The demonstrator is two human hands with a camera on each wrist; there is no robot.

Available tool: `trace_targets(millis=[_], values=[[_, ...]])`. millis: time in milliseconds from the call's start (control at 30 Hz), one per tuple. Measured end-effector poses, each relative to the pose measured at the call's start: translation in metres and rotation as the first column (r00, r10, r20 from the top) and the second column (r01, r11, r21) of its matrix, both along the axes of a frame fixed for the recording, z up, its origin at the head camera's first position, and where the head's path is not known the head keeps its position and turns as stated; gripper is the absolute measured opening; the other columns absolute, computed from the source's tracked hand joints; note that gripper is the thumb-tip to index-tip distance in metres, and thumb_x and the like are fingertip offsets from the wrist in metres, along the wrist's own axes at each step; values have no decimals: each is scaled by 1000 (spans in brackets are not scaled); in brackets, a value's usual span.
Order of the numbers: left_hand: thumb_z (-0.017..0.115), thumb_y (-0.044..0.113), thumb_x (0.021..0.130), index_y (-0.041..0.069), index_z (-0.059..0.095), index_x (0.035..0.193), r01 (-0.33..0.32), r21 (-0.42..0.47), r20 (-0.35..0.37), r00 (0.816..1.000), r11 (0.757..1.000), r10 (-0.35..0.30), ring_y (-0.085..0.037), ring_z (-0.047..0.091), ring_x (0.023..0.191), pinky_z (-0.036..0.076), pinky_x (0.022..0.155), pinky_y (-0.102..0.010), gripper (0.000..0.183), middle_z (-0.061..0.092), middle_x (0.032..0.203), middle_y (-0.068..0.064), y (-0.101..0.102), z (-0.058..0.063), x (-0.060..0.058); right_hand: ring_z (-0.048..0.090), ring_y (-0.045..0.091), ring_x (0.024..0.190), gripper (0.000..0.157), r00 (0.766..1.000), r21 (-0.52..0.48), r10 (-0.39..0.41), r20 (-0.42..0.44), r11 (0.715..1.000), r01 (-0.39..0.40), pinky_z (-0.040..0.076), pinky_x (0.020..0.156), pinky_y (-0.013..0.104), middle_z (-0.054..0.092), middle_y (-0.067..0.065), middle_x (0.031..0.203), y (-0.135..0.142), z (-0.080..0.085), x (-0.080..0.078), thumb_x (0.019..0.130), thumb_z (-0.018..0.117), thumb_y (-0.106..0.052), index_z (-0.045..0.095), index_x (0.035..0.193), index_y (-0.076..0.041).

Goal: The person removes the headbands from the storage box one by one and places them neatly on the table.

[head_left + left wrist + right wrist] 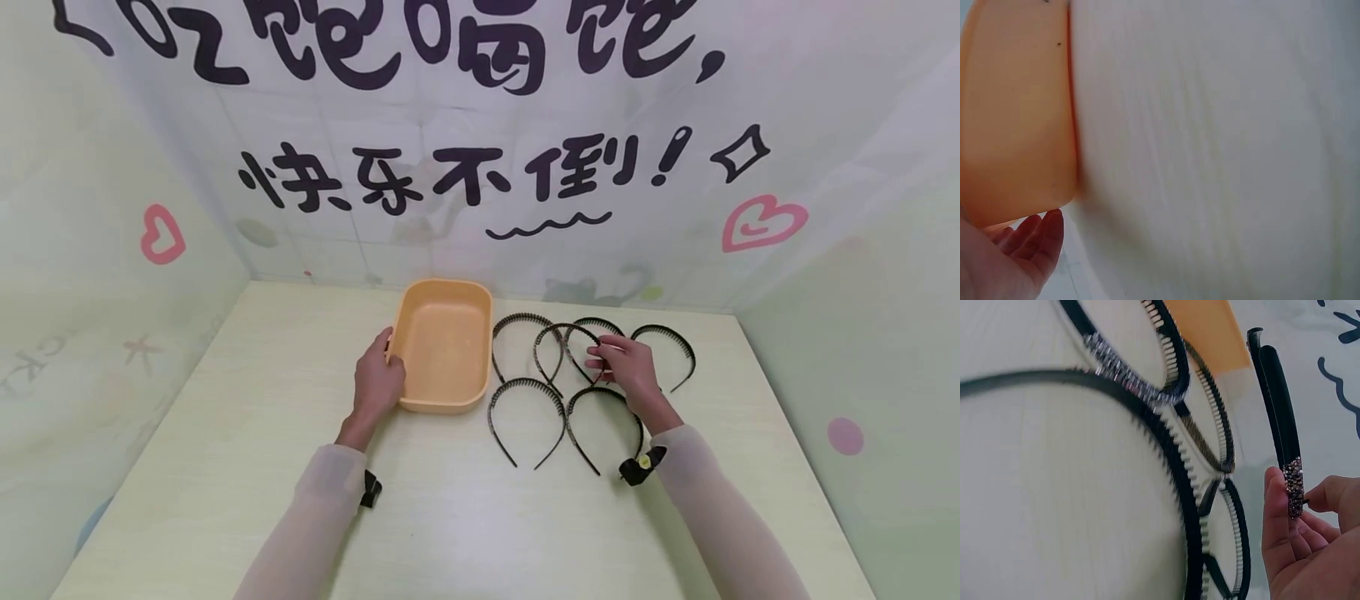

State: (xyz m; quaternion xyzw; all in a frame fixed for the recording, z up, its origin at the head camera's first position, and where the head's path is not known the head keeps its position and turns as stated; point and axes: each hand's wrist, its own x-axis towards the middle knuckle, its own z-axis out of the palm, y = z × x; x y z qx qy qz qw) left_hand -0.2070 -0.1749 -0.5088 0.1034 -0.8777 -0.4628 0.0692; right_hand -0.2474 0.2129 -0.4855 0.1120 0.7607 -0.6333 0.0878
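Observation:
A shallow orange plastic tray (446, 350) sits at the back middle of the table. My left hand (378, 377) grips its left wall, thumb over the rim; in the left wrist view the fingers (1041, 247) curl by the tray's end. My right hand (630, 365) pinches a dark toothed headband (1280, 412) by a glittery section, raised above the others, its arch toward the tray. Around it on the table lie several similar headbands: one at lower left (527, 382), one at lower right (600, 390), the rest behind, including one at far right (678, 337).
The pale wooden table (457, 517) ends at a white back sheet (420, 250) with black lettering and pink hearts. Similar sheets rise along the left and right sides. A black wrist strap (637, 468) shows below the right hand.

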Motion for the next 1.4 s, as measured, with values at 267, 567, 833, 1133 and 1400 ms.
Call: trace_targets(millis=[267,567,833,1133,1400], values=[[39,6,98,2,36,152,-15,-11,-23,1000,1000,15,-36,48,134,40,109,-52,54,49,146,-21,1,-5,0,72,3,75,43,1000,5,0,-6,1000,0,58,68,24,77,-2,97,34,-4,9,102,49,-13,49,142,3],[38,4,98,1,34,152,-13,-27,-12,1000,1000,13,-35,44,138,38,111,-51,55,43,152,-21,3,0,0,72,4,75,46,1000,-13,-13,-5,1000,13,58,66,24,76,-7,91,70,-8,19,102,47,-12,43,143,8],[38,3,97,0,34,152,-22,-29,-17,1000,999,22,-36,44,137,38,112,-51,55,43,151,-21,4,-2,0,72,4,76,45,999,-10,-32,6,999,32,58,66,24,76,-10,87,91,-14,31,101,50,-12,44,140,10],[38,3,97,-1,34,152,-29,-35,-22,999,999,28,-37,45,137,38,111,-51,55,44,150,-23,5,-2,1,73,4,79,42,1000,-23,-10,10,1000,10,57,67,22,76,-11,87,105,-17,38,102,48,-11,43,138,11],[37,4,98,1,32,153,-10,-27,-10,1000,1000,10,-36,43,138,37,112,-51,56,42,152,-22,5,-2,1,72,3,80,47,999,-9,44,22,999,-44,58,69,23,75,-13,89,119,-21,41,103,47,-13,39,142,12]])
